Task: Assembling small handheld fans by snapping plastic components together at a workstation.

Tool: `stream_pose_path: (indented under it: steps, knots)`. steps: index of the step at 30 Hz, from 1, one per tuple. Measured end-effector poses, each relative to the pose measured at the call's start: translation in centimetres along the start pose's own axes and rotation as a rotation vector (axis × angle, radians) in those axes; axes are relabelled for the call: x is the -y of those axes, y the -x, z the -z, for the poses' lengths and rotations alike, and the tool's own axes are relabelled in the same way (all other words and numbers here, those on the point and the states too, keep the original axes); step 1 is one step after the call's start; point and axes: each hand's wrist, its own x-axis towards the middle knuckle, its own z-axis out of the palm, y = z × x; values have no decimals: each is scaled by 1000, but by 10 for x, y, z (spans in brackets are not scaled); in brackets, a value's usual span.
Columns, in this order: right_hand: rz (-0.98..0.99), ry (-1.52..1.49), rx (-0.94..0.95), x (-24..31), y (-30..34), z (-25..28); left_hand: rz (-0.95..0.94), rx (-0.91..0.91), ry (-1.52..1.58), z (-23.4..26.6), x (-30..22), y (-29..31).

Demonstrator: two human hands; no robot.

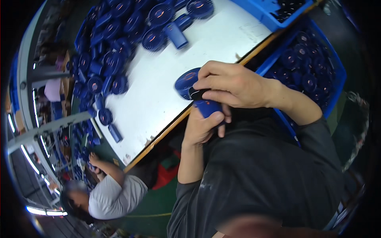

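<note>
A blue handheld fan is held at the near edge of the white table, its round head to the far left and its handle toward me. My left hand is closed around the handle from below, thumb on top. My right hand reaches over from the right with its fingers pinched on a small black part at the neck, between head and handle. Its fingers hide some of that part and of the fan head. Whether the black part is fixed to the fan, I cannot tell.
A large heap of blue fans covers the table's far left. At the back right is a blue tray of small black parts. Beside the table, right, stands a blue crate of fans. Another person works at lower left.
</note>
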Motion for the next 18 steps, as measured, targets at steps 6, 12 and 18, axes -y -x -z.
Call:
stream_pose_path:
  steps: [6, 12, 18]
  knots:
    - [-24, 184, 59, 7, -2, -10, -128, -96, 242, -7, 10, -5]
    - [-202, 368, 86, 23, 23, -34, -191, -340, 359, -17, 20, -11]
    - [-480, -242, -187, 21, 50, -45, -518, -253, -1225, -12, -12, -15]
